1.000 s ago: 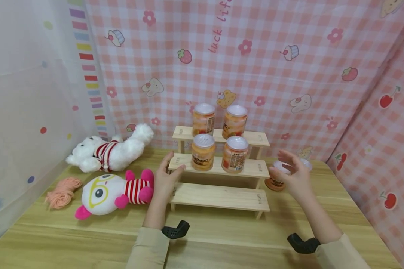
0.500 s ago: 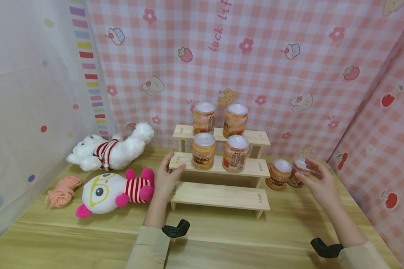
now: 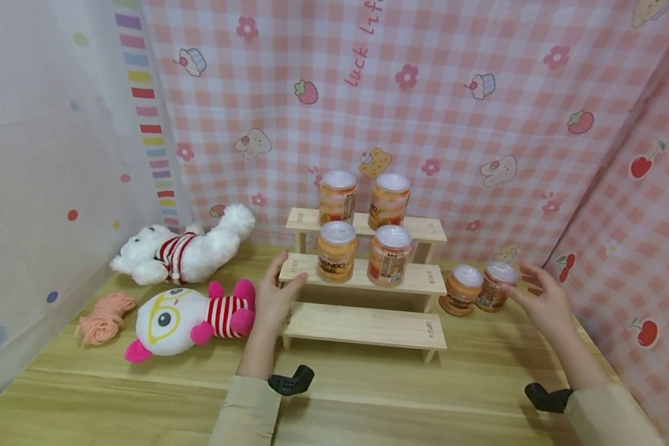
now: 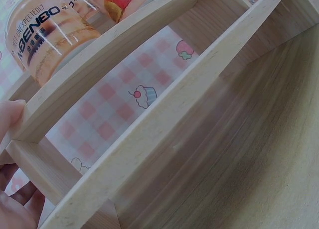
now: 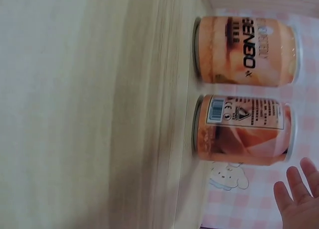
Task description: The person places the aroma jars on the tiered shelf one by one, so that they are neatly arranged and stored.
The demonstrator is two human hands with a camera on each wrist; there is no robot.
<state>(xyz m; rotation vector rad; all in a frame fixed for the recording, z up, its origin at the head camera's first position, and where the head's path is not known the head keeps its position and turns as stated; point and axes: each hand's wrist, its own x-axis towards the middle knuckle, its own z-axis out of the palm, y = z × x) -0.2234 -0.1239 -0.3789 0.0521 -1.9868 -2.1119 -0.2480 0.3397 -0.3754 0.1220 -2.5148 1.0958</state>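
Right grip (image 3: pixel 547 306) just beside rightmost can (image 3: pixel 489 295), to its right

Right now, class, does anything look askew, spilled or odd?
Nothing spilled or damaged shows. Mildly odd: the white plush toy and the pink-and-white doll lie down at left, while all six jars stand upright.

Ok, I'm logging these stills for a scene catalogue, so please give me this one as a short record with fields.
left hand: holds the left end of the wooden rack
right hand: beside the rightmost jar; contact unclear
top-shelf jars: two, upright
middle-shelf jars: two, upright
table jars: two, upright, right of the rack
left side: white plush, pink-and-white doll, peach yarn
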